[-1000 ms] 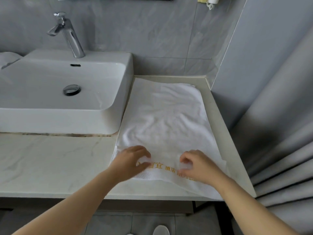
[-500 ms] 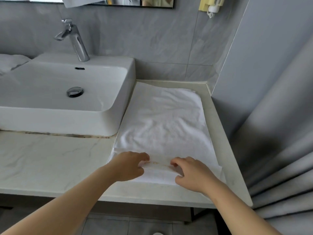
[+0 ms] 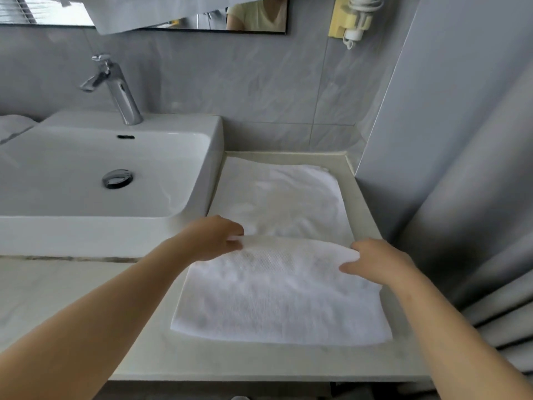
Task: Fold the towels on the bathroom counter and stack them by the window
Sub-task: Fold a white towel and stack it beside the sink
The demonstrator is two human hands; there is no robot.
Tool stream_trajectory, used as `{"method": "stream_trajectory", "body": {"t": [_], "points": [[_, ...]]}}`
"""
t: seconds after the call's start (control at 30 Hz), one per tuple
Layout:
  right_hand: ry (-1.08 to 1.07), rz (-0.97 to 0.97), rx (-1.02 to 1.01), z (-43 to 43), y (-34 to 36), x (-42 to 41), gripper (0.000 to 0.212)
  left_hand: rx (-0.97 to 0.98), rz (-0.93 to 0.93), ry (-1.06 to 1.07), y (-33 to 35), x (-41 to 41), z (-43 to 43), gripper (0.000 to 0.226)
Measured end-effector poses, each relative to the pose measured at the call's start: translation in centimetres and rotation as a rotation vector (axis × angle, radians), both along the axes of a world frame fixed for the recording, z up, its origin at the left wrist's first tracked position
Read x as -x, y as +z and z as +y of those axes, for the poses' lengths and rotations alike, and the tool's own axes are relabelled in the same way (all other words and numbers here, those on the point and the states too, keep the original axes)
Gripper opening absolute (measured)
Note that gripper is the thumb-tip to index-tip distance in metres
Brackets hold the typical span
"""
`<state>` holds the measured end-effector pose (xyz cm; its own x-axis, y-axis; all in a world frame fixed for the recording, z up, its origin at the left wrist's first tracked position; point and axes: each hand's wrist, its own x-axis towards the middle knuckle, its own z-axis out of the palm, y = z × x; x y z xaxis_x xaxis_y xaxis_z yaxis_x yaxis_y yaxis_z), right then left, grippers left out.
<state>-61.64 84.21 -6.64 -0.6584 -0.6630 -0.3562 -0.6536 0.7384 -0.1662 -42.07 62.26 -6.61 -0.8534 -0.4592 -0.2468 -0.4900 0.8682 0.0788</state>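
A white towel (image 3: 282,298) lies on the counter to the right of the basin, and both hands hold one of its long edges, which runs left to right across its middle. The left hand (image 3: 213,238) has its fingers curled round the left end of that edge, pinching the cloth. The right hand (image 3: 377,261) pinches the right end between thumb and curled fingers. The held edge is lifted a little above the far part of the towel, which lies flat and slightly rumpled, reaching almost to the back wall. The near part slopes down from the hands to a straight folded edge close to the counter's front. The cloth is soft terry, with a band of waffle weave just below the held edge. The counter (image 3: 259,362) is pale stone with faint grey veining and a raised lip at its far and right sides. To the left stands a white rectangular ceramic basin (image 3: 86,232) with a chrome drain (image 3: 117,178) and a chrome faucet (image 3: 115,88). Another white towel (image 3: 14,125) shows at the far left. The wall (image 3: 230,82) is of grey marbled tiles, with a mirror (image 3: 253,13) above and a yellow hair-dryer holder (image 3: 354,18) to its right. Grey curtain (image 3: 490,226) folds hang on the right.
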Motion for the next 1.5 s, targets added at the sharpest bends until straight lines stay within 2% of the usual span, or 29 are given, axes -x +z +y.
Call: {"method": "stream_trajectory", "body": {"t": [0.07,0.13,0.2,0.37,0.53,0.67,0.93,1.13,1.23,1.33,1.5], "points": [[-0.077,0.046,0.054,-0.2,0.2,0.7,0.02,0.013,-0.005,-0.019,-0.1,0.6,-1.1,0.026],[-0.157,0.042,0.196,-0.7,-0.1,1.0,0.03,0.017,-0.026,-0.041,0.1,1.3,-2.0,0.026],[-0.255,-0.016,0.375,-1.6,-0.3,1.5,0.031,0.027,-0.022,-0.056,0.6,2.2,-3.0,0.027],[-0.474,-0.154,0.71,-2.9,-1.3,2.0,0.02,0.015,0.021,-0.1,1.3,3.7,-5.6,0.027],[-0.533,-0.198,0.855,-3.9,-1.5,2.6,0.008,0.04,0.151,-0.117,1.9,4.8,-7.4,0.029],[-0.546,-0.206,0.949,-5.3,-1.1,3.8,0.006,0.056,0.147,-0.117,2.1,6.2,-8.7,0.03],[-0.541,-0.26,1.024,-10.3,0.2,8.9,0.005,0.083,0.139,-0.062,3.8,11.0,-12.3,0.031],[-0.541,-0.337,1.077,-15.2,-0.4,14.4,0.004,0.018,0.114,0.009,3.5,15.4,-16.8,0.032],[-0.532,-0.347,1.023,-18.3,-2.1,17.4,0.006,0.037,0.06,0.025,2.1,17.5,-19.0,0.025],[-0.535,-0.329,0.953,-21.0,-4.6,20.0,0.019,0.051,0.036,0.027,0.0,19.3,-20.8,0.024],[-0.513,-0.284,0.838,-23.3,-8.1,22.3,0.01,0.027,0.045,0.012,-4.5,21.0,-23.6,0.023]]}}
